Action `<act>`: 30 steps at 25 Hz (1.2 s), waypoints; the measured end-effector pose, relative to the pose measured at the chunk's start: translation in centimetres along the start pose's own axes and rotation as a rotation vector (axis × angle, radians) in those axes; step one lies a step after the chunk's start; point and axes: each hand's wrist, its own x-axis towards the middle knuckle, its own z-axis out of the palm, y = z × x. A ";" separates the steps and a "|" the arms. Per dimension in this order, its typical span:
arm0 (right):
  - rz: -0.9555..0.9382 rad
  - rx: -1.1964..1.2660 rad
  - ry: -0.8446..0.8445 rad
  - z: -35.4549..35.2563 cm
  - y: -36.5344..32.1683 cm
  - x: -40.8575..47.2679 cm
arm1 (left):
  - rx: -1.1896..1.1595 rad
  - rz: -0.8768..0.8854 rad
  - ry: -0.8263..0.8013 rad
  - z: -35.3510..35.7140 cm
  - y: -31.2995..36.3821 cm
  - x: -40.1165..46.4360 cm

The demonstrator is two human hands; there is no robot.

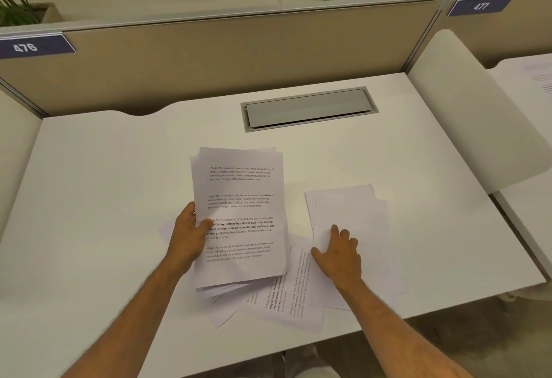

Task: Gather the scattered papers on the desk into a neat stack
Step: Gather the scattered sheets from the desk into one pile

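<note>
Nearest the camera, two bare forearms reach in over the front edge of the white rectangular desk point(89, 198). A few loose printed sheets point(286, 300) lie fanned and crooked on the desk by that edge, partly under the other paper. The left hand point(189, 238) is clamped on the left edge of a thick, uneven bundle of white printed pages point(239, 219), thumb on top over the text. The right hand point(339, 253) lies flat, fingers slightly spread, pressing on a small pile of blank white sheets point(349, 216) just right of the bundle. Farther back, a grey rectangular cable hatch point(307, 107) is set into the desk. Behind it stands a beige partition panel point(209, 58) bearing a dark label reading 476 point(33, 46).
</note>
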 end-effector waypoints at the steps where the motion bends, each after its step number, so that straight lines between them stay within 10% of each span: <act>1: 0.014 -0.015 -0.007 0.2 -0.3 0.1 | 0.007 0.000 -0.002 0.1 0.0 0.0; 11: -0.020 -0.222 0.094 0.2 -0.4 2.1 | 0.027 -0.014 0.011 -0.4 -0.9 0.2; 21: 0.100 0.718 0.145 -13.1 0.7 4.6 | -0.003 0.019 0.031 -0.9 0.9 1.1; 30: -0.109 1.811 -0.311 -19.0 0.6 3.9 | -0.085 0.001 0.024 -0.2 2.2 1.1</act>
